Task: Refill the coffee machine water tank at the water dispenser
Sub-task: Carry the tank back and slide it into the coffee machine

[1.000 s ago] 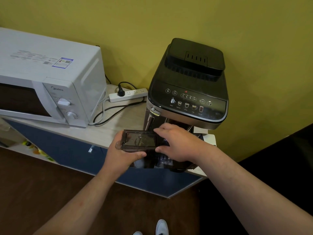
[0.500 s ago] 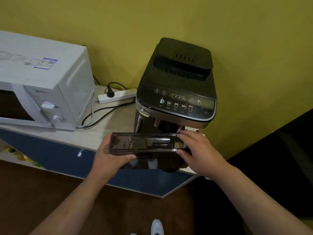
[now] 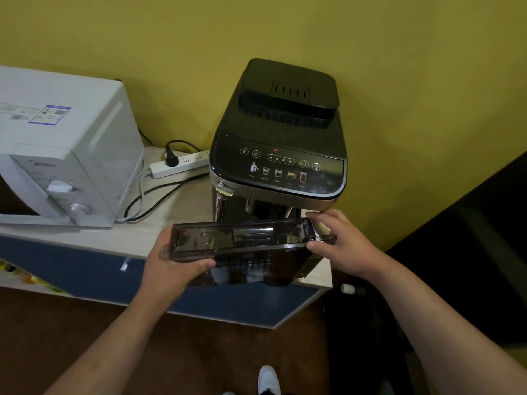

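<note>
the water tank [image 3: 245, 243] is held up in front of the coffee machine [image 3: 278, 155], just above the front edge of the tabletop [image 3: 182, 206]. it's a long boxy thing in dark smoky see-through plastic, lying level with its open top facing up, and ribs plus a round moulded fitting can be seen through the top near its left end. whether any water is in it can't be told, the plastic is too dark and glossy.

the left hand [image 3: 174, 266] is wrapped round the tank's left end, thumb pressed along the near side and fingers tucked behind. the right hand [image 3: 339, 243] is closed on the right end, thumb on the near corner, fingers curled over the far corner.

the coffee machine is black and shiny with a rounded top lid, a sloped touch panel with little drink icons, and a metallic band under it. it's parked in the corner against a matte olive-yellow wall [image 3: 285, 32].

a white power strip [image 3: 179, 165] is laid beside it with a black plug stuck in, and black and white cables are looped across the pale wood-look tabletop. a white boxy microwave [image 3: 65, 155] with two knobs is stood at the left. the cabinet front below is blue, the floor [image 3: 85, 332] dark brown, and a white shoe [image 3: 268, 379] is seen at the bottom.
</note>
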Demonstrator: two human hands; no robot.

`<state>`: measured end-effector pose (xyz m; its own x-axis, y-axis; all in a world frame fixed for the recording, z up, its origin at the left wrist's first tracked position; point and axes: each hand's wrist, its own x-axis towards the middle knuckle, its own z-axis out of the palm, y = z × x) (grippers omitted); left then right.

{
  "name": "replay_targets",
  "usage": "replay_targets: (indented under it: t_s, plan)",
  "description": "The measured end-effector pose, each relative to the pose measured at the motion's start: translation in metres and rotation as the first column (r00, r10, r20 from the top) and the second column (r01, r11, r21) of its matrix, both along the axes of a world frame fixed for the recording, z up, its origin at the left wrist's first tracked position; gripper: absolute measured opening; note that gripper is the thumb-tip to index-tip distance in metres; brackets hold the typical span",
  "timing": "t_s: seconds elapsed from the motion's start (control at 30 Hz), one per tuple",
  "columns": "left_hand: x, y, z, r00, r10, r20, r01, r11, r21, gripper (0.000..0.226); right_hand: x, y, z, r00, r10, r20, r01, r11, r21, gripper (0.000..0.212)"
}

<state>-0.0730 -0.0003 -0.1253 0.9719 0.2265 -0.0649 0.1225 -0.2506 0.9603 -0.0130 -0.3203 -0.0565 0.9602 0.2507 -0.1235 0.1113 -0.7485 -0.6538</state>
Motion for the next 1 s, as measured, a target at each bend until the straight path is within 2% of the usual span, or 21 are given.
replay_targets:
  t_s: [0.03,0.1,0.17,0.27,0.4,0.47,0.67,0.8,1.0]
  plan:
    - [0.000,0.000,0.000,1.000,0.004,-0.002,-0.004,1.000,0.008,0.069,-0.001,-0.003,-0.002,0.998,-0.056,-0.012,0.057,0.995,0.082,0.064]
    - [-0.001,-0.001,0.001,1.000,0.015,-0.002,-0.015,0.999,0.028,0.067,-0.005,-0.014,-0.009,0.979,-0.149,-0.139,0.184,0.937,0.296,0.071]
    - [-0.002,-0.001,0.000,1.000,0.017,0.001,-0.017,0.998,0.060,0.066,-0.008,-0.025,-0.019,0.947,-0.102,-0.304,0.236,0.864,0.445,0.069]
    - [-0.001,0.001,-0.005,1.000,0.016,-0.004,-0.016,0.995,0.095,0.071,0.002,-0.034,-0.034,0.896,-0.023,-0.444,0.221,0.890,0.398,0.068]
    - [0.001,0.001,-0.005,1.000,0.013,0.007,-0.014,0.994,0.104,0.070,0.029,-0.030,-0.043,0.837,0.139,-0.529,0.051,0.943,0.328,0.072]
    - [0.002,0.001,-0.004,1.000,0.008,0.004,-0.009,0.996,0.090,0.067,0.034,-0.027,-0.044,0.813,0.181,-0.553,0.023,0.940,0.342,0.064]
    - [0.003,0.003,0.001,1.000,-0.021,-0.009,0.021,1.000,0.000,0.063,0.022,-0.028,-0.049,0.831,0.152,-0.536,0.067,0.928,0.366,0.066]
    - [0.008,0.008,0.004,0.996,-0.086,-0.007,0.086,0.996,-0.028,0.066,-0.007,-0.034,-0.051,0.855,0.098,-0.509,0.151,0.892,0.425,0.078]
    - [0.016,0.011,0.013,0.971,-0.237,-0.043,0.227,0.961,-0.156,0.057,-0.065,-0.047,-0.034,0.850,0.059,-0.523,0.246,0.834,0.494,0.086]
